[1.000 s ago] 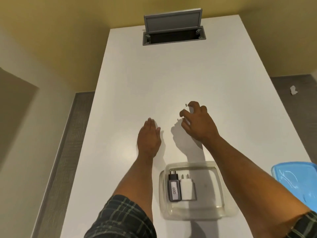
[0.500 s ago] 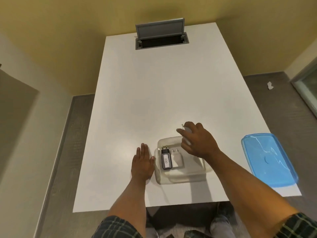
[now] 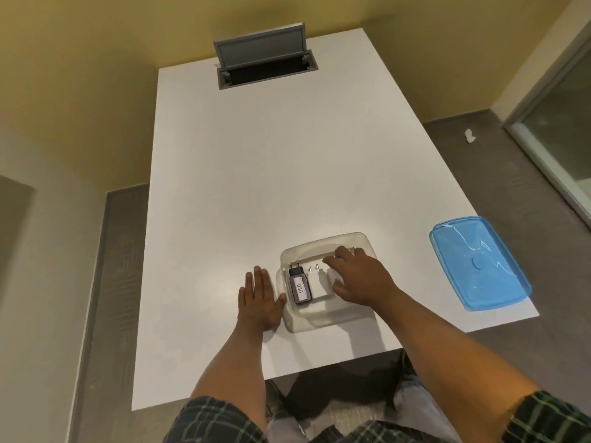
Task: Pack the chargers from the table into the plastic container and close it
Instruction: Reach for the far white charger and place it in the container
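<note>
Over the container [image 3: 326,321], the right hand [image 3: 361,279] curls around a charger [image 3: 335,274] beside 2 chargers [image 3: 308,284] to its left, while the left hand [image 3: 258,303] lies spread flat outside, lid [image 3: 479,263] well right.

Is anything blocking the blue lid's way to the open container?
Only the right hand, reaching into the clear container above the chargers. The table between the blue lid and container is bare. The left hand rests flat beside it.

Left hand [image 3: 259,302] flat, palm down, fingers together — right hand [image 3: 358,276] lowered, fingers curled.
</note>
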Action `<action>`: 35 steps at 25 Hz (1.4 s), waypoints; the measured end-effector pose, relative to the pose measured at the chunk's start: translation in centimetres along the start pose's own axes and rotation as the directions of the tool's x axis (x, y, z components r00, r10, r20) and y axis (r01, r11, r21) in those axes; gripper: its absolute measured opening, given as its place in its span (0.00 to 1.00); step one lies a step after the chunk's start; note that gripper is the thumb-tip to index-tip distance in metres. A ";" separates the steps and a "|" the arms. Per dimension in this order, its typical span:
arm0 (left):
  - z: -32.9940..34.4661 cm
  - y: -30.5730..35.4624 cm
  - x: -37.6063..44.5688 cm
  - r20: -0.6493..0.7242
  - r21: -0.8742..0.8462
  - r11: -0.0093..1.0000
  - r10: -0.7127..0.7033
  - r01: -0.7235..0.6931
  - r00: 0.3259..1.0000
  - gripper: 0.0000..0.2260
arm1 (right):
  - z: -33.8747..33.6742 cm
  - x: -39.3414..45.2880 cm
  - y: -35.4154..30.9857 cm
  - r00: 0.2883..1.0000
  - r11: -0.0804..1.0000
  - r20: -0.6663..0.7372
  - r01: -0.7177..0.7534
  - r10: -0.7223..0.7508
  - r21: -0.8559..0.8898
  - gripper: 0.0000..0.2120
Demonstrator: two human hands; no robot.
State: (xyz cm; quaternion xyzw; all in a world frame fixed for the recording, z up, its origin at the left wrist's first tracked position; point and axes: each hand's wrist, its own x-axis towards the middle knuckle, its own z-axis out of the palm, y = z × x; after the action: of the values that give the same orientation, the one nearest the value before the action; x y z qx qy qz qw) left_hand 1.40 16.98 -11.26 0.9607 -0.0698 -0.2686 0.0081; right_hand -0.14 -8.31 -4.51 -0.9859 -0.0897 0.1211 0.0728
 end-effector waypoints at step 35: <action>-3.6 0.4 0.7 0.091 -0.122 0.991 -0.048 0.059 0.995 0.30 | -4.2 -0.8 11.1 0.789 0.815 -0.208 -0.571 0.579 0.099 0.08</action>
State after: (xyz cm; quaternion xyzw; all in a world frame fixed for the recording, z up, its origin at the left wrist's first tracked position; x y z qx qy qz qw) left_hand 3.76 16.45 -8.54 0.9471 -0.0275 -0.3144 0.0577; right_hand 1.90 -19.82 -2.14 -0.9723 0.2252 0.0245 0.0575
